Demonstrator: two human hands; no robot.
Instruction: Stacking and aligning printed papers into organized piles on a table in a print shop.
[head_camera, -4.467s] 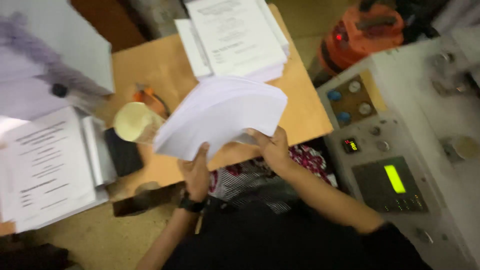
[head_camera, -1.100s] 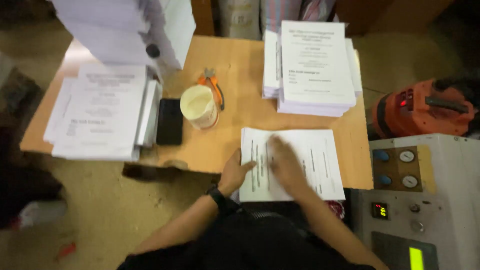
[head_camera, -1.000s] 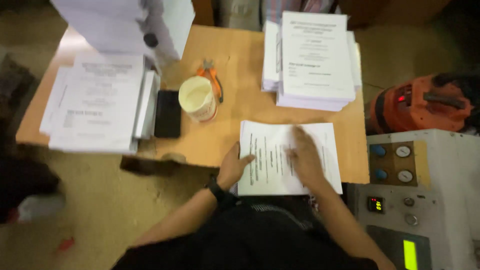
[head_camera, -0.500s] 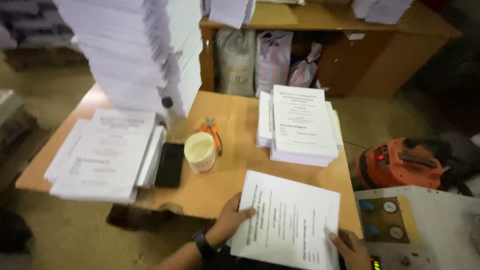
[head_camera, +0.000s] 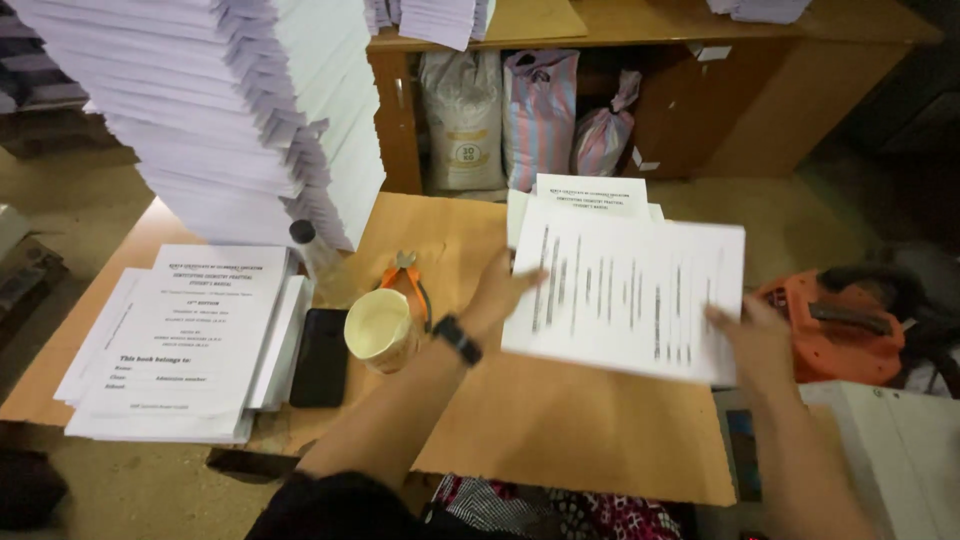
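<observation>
Head view: both hands hold a sheaf (head_camera: 625, 295) of printed sheets up over the table's (head_camera: 560, 430) far right part. Left hand (head_camera: 500, 290) grips the sheaf's left edge, fingers clamped on it, black watch (head_camera: 457, 340) on the wrist. Right hand (head_camera: 752, 335) pinches the right edge, thumb on top. A paper stack (head_camera: 592, 192) lies under the sheaf at the far edge. Cup (head_camera: 378, 328), pliers (head_camera: 405, 272) and phone (head_camera: 321, 357) sit mid-table; booklets (head_camera: 190, 335) at the left edge.

Black wristwatch (head_camera: 457, 339), bare forearms, dark top (head_camera: 330, 505)
</observation>
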